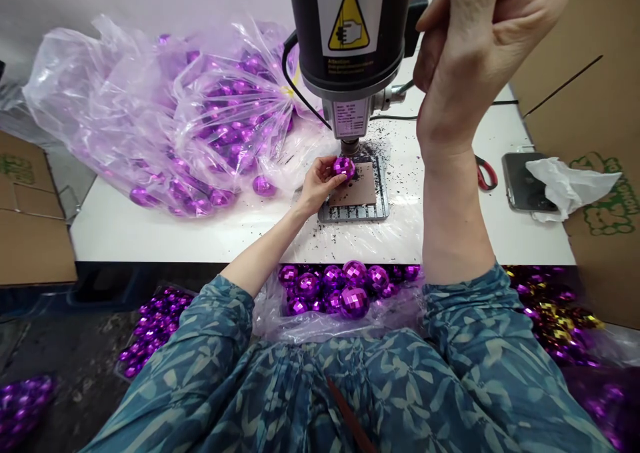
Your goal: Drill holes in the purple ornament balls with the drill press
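Observation:
Between the fingertips of my left hand (323,183) is a shiny purple faceted ball (344,168), held just under the chuck of a black drill press (350,39). Beneath the ball, a brown board (364,185) lies on the machine's grey slotted base (354,217). My right hand (480,53) is raised at the machine's right side with its fingers curled, by the end of a metal lever (404,87); what the fingers wrap round is mostly hidden. Several purple balls (355,302) fill a plastic-lined holder at the table's front edge, against my lap.
A tied clear bag (230,119) of purple balls covers the table's left. Dark shavings surround the base. Red-handled scissors (486,173), a phone (527,183) and crumpled tissue (565,183) lie right. Cardboard boxes (590,93) flank the table; a loose purple ball (263,185) rests beside the bag.

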Demonstrator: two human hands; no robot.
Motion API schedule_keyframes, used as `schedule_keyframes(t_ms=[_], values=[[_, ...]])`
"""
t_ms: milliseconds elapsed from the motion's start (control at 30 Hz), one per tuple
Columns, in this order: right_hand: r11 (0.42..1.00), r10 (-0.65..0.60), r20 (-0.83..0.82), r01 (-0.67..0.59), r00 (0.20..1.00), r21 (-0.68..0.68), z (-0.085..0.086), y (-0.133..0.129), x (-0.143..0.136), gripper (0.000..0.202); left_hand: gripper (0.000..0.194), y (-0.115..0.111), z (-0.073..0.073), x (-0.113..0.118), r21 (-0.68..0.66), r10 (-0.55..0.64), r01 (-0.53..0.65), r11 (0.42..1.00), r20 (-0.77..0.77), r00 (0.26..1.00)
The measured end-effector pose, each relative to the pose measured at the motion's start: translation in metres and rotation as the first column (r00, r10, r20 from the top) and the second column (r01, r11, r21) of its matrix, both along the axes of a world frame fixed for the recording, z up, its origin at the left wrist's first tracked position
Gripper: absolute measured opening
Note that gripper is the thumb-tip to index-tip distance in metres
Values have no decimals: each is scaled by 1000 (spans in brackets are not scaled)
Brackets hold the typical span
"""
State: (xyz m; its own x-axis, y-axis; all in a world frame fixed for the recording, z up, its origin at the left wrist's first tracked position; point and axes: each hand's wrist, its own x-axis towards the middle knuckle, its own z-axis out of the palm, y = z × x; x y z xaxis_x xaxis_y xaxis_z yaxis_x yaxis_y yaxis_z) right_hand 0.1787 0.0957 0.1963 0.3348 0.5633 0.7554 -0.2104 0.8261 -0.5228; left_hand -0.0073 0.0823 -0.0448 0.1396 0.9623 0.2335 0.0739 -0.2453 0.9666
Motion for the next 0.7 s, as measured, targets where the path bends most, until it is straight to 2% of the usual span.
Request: schedule_keyframes(t_ms=[200,300,533,700], values=[[997,-76,30,77,997,-19,1,1,-1,50,77,0,-8,7,71,-2,2,997,2,1000],[995,-89,18,89,996,-35,0,2,-2,49,79,-4,-7,10,86,-18,23,996,-58,998],[1000,3,-19,-2,1000,13,-3,0,-2,44,79,-14,0,12,113,-1,16,993,-133,991],[999,-25,-30,26,999,25,-2,2,-2,45,77,-15,-2,14,117,-2,14,993,-106,994]])
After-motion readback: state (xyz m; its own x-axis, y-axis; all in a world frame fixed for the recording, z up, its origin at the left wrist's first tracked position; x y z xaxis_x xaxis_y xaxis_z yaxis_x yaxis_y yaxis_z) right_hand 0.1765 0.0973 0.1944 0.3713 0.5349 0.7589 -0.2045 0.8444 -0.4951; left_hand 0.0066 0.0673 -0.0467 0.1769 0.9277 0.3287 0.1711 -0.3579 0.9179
